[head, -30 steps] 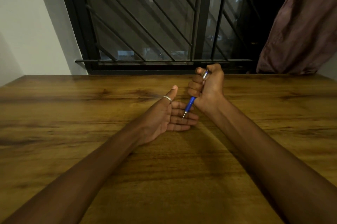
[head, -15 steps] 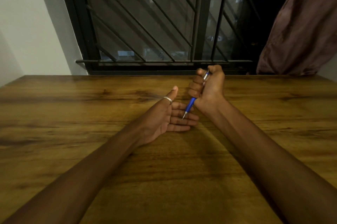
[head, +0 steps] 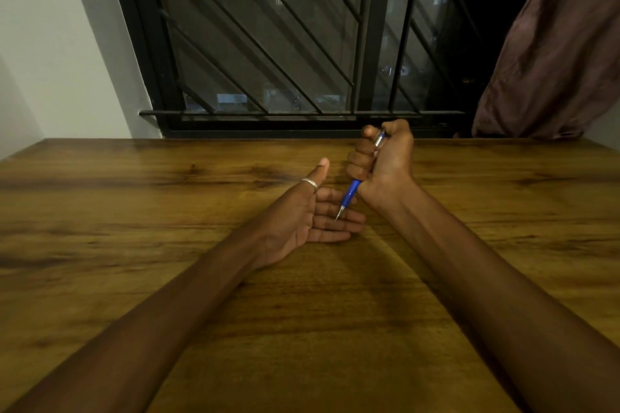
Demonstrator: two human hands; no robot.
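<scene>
**A:** Where is the blue pen (head: 350, 192)?

**B:** In the right hand (head: 382, 164). The hand is clenched round the barrel like a fist and raised over the counter (head: 134, 211), with the thumb up by the silver cap.

**A:** Which way does it run?

**B:** It runs on a slant. The cap end is high and away, toward the window grille (head: 268, 43). The fine metal tip is low, nearer the person and to the left, aimed at the left hand (head: 302, 218).

**A:** And what is that hand doing?

**B:** It is released, grasping nothing. It rests on its edge on the counter with the palm turned toward the pen and the fingers (head: 335, 236) straight. There is a silver ring (head: 310, 183) on the thumb.

**A:** Is the tip touching skin?

**B:** I can't tell. The tip lies right over the middle fingers, either on them or just above.

**A:** So what does the next move hinge on?

**B:** I'd say that slant. The tip already points at the open fingers, so a short push along the barrel would press it into them. The left hand only has to stay put.
</scene>
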